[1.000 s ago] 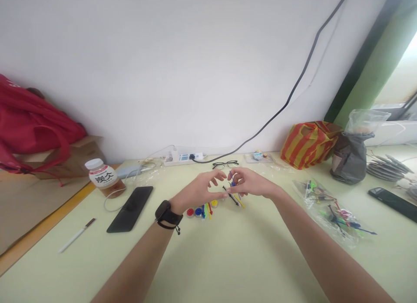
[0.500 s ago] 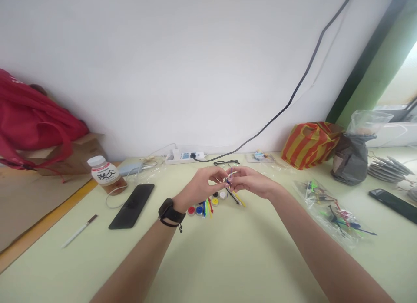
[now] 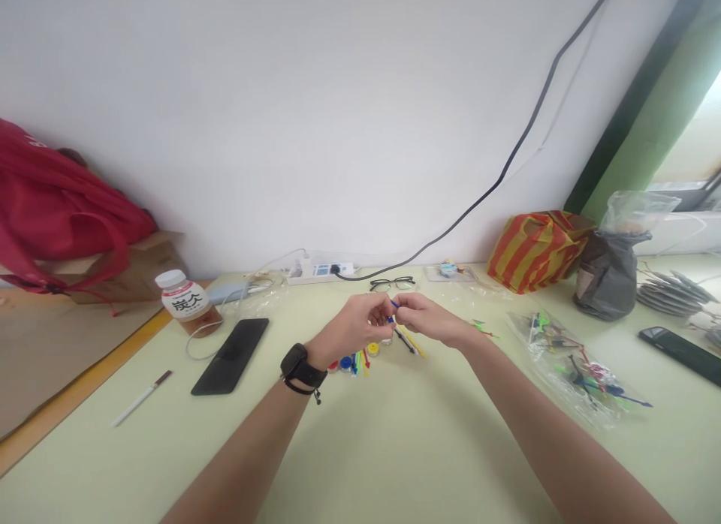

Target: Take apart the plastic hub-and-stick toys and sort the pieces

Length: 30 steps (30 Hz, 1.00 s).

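Note:
Above the middle of the table, my left hand (image 3: 360, 323) and my right hand (image 3: 431, 319) are close together, fingertips nearly meeting. Both are closed in a pinch on a thin blue plastic arrow (image 3: 395, 304), mostly hidden by the fingers. Blue also shows lower down at my left fingertips; whether it is a separate part I cannot tell. Under the hands lie a black arrow (image 3: 404, 341) and a yellow arrow (image 3: 417, 345). Left of these sit a yellow round disc (image 3: 372, 349), a blue disc (image 3: 345, 363), a partly covered red disc (image 3: 333, 366) and several small coloured arrows (image 3: 360, 363).
Clear bags of coloured plastic parts (image 3: 586, 374) lie at the right. Eyeglasses (image 3: 393, 284) and a power strip (image 3: 321, 273) are along the wall. A black phone (image 3: 230, 356), a drink bottle (image 3: 188, 302) and a white pen (image 3: 142, 398) occupy the left; another phone (image 3: 681, 356) is far right.
My right hand's fingers have curled in more tightly, and the blue arrow, upright before, is now mostly covered. My left hand has shifted slightly, hiding the black disc.

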{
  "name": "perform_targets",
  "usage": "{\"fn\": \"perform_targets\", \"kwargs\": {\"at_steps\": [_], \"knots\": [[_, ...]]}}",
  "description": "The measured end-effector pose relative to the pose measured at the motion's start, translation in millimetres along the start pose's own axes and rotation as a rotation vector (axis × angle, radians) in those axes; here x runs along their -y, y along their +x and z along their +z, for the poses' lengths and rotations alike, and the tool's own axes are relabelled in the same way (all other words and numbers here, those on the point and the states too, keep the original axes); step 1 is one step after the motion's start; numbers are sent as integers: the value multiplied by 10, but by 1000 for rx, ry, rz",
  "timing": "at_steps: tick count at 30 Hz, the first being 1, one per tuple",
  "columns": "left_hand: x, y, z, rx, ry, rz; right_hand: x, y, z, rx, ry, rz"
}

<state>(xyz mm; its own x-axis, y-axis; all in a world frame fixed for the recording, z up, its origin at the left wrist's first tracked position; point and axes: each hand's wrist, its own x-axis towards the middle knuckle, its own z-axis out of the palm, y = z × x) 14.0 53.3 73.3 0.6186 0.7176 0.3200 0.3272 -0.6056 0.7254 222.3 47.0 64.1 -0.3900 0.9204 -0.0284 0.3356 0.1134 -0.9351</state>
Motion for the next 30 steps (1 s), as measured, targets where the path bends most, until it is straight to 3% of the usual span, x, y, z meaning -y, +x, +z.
{"fn": "perform_targets", "kwargs": {"at_steps": [3,6,11,15,18,21,24,30], "knots": [[-5,-26,26,63,43,-16,-86,6,-53,-100,-338,82],[0,-51,91,190,123,22,-217,18,-100,-58,-591,170],[92,-69,180,374,206,-28,-294,2,-174,25,-611,216],[178,-63,115,339,285,-27,-258,-118,-560,37,-593,224],[201,-69,56,285,336,-31,-328,-243,-972,-79,-718,204],[197,-79,28,232,340,-33,-471,-333,-1225,-114,-812,334],[192,-81,-4,200,320,-21,-590,-341,-1234,-70,-810,402],[279,-90,-204,178,328,-38,-612,-232,-1083,-15,-740,389]]}}
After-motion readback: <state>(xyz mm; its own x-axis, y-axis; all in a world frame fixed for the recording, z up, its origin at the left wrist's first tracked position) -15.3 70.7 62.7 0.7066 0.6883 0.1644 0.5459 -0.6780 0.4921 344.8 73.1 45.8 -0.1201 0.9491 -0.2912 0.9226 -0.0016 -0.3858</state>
